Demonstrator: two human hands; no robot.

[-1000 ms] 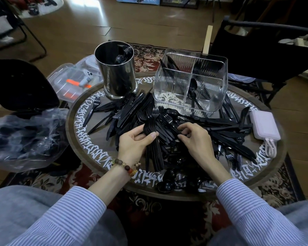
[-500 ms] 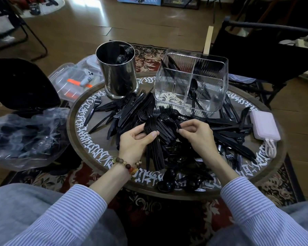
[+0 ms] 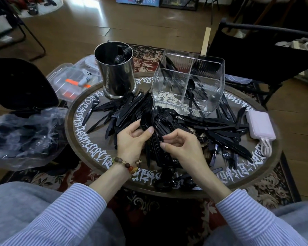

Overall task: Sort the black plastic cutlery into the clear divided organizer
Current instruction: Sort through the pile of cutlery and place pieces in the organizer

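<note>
A heap of black plastic cutlery (image 3: 212, 128) covers the round table (image 3: 89, 139). My left hand (image 3: 132, 141) grips a bundle of black forks (image 3: 154, 125), thumb across the handles, tines pointing away from me. My right hand (image 3: 181, 148) is just right of the bundle with curled fingers, its fingertips pinching one of the bundle's handles. The clear divided organizer (image 3: 169, 96) stands behind the heap; a black spoon and a few other pieces stand in its compartments.
A shiny metal canister (image 3: 116, 75) stands at the back left of the table. A pink power bank (image 3: 260, 125) with cable lies at the right edge. A clear plastic bag (image 3: 23, 137) sits left of the table, a black chair (image 3: 260, 57) behind right.
My right hand has drawn back from the heap toward the fork bundle and now pinches at its handles. My left hand keeps hold of the bundle, raised slightly.
</note>
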